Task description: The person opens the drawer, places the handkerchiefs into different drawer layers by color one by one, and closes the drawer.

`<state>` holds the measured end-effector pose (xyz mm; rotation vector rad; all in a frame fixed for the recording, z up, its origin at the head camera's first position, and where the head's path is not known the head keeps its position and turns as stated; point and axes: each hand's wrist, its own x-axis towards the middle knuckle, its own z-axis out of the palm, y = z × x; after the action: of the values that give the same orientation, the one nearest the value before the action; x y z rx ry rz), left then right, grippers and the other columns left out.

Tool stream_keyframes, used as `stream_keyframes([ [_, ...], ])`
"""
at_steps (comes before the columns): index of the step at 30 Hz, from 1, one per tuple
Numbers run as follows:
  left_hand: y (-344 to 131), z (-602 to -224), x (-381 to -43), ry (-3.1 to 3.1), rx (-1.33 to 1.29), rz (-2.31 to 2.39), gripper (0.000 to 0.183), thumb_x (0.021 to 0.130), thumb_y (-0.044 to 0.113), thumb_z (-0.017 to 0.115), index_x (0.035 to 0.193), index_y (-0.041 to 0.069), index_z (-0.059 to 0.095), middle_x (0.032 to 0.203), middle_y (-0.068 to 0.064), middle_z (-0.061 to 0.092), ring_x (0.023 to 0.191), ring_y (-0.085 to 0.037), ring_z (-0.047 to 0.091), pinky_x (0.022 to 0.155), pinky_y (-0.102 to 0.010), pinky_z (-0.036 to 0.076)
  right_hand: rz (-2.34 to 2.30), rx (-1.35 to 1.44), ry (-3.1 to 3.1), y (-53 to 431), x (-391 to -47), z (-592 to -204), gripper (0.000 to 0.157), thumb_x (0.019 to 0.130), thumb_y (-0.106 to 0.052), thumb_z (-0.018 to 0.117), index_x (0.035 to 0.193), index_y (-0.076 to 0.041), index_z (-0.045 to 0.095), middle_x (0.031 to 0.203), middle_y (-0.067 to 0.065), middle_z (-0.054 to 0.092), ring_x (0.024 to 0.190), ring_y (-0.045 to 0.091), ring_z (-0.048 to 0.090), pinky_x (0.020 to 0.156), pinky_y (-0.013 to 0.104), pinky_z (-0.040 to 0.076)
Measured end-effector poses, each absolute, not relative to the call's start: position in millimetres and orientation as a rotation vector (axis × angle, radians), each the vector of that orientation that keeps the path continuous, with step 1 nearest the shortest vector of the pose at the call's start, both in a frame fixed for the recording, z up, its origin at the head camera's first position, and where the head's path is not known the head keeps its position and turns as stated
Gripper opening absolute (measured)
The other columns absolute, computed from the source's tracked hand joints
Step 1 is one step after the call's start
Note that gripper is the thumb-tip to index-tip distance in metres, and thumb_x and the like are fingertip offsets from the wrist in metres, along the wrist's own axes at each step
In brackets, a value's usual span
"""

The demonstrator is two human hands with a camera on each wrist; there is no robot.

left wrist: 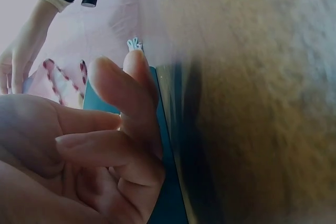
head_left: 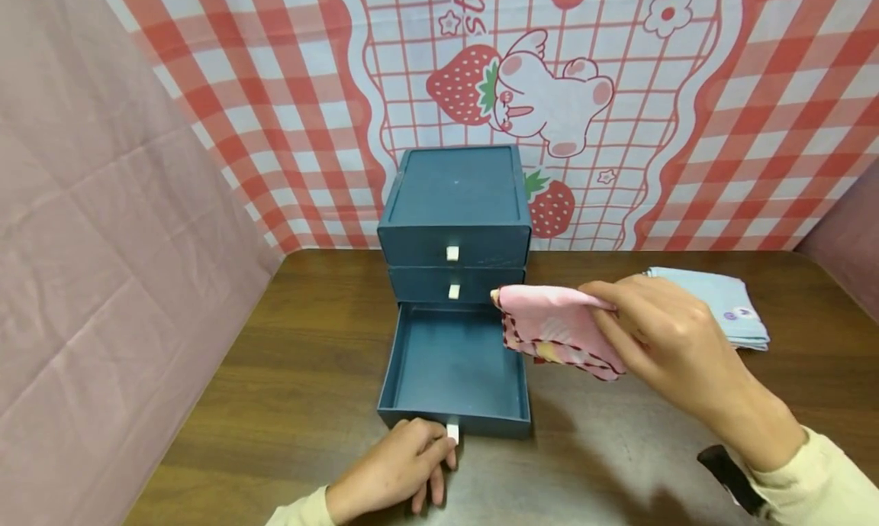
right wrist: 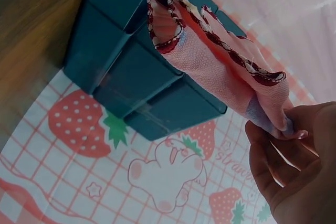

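A small blue-green drawer unit stands on the table, with its bottom drawer pulled out and nothing lying inside. At that drawer's front, my left hand has its fingers curled at the white drawer knob; in the left wrist view the fingers hide the knob. My right hand pinches one edge of a folded pink towel with dark red and white stitched edging. This towel hangs in the air by the right side of the open drawer. In the right wrist view a red tag shows on the towel.
A folded light blue towel lies on the wooden table at the right, partly behind my right hand. Two upper drawers with white knobs are closed. A checked strawberry cloth hangs behind the unit, and a pale pink cloth bounds the left side.
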<state>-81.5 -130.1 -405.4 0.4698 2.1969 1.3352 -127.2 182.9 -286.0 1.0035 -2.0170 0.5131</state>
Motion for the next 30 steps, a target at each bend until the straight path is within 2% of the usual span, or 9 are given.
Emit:
stream_keyframes([
  [10,-129,-404,-83,2.228,0.521,1.339,0.03,0.105,0.016,0.049,0.08,0.007,0.062,0.05,0.002,0.061,0.032,-0.008,0.05,0.032,-0.024,0.041,0.54,1.033,-1.989,162,-132,-284,0.037,0.105,-0.03,0.049,0.104,-0.002,0.073,0.084,0.002,0.07,0.071,0.014,0.058,0.063,0.03,0.044],
  [30,-133,-407,-81,2.211,0.516,1.329,0.03,0.105,0.019,0.049,0.08,0.008,0.062,0.051,0.001,0.062,0.033,-0.009,0.052,0.034,-0.023,0.041,0.634,1.145,-1.951,125,-141,-295,0.028,0.104,-0.024,0.051,0.105,-0.004,0.071,0.084,0.0,0.068,0.07,0.011,0.055,0.064,0.029,0.045],
])
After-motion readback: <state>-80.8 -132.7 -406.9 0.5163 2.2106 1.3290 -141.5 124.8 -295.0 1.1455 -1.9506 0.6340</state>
